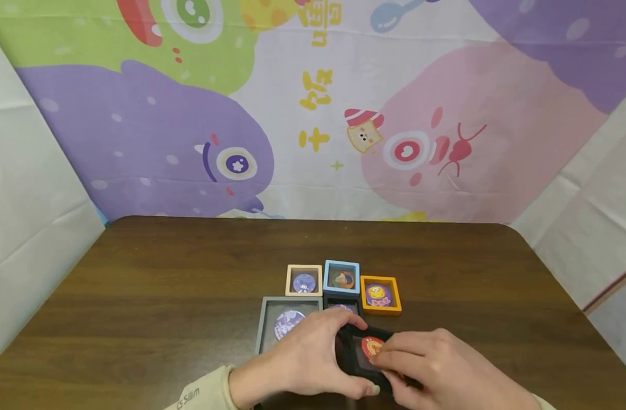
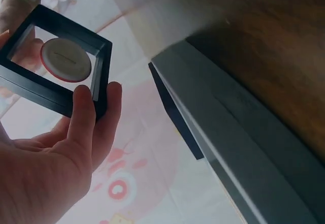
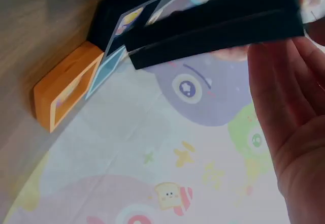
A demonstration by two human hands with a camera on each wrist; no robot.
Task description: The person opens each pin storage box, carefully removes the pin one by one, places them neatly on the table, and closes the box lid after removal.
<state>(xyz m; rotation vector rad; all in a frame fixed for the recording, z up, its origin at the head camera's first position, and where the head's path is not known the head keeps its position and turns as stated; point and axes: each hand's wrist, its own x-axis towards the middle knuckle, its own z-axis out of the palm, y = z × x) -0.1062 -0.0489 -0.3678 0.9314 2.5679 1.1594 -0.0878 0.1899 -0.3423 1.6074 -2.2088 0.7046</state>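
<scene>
A black square display frame with clear film hangs over the table between both hands. Inside it sits a round red badge. My left hand holds the frame from its left, thumb along the near edge and fingers at the far edge. My right hand pinches its right side, fingertips lying over the edge by the badge. In the left wrist view the pale back of the badge shows through the film. From the right wrist, the frame appears edge-on, with a thin seam between two halves.
On the brown table behind the hands stand a peach frame, a light blue frame, an orange frame and a small dark frame, each holding a badge. The larger grey frame is partly covered by my left hand.
</scene>
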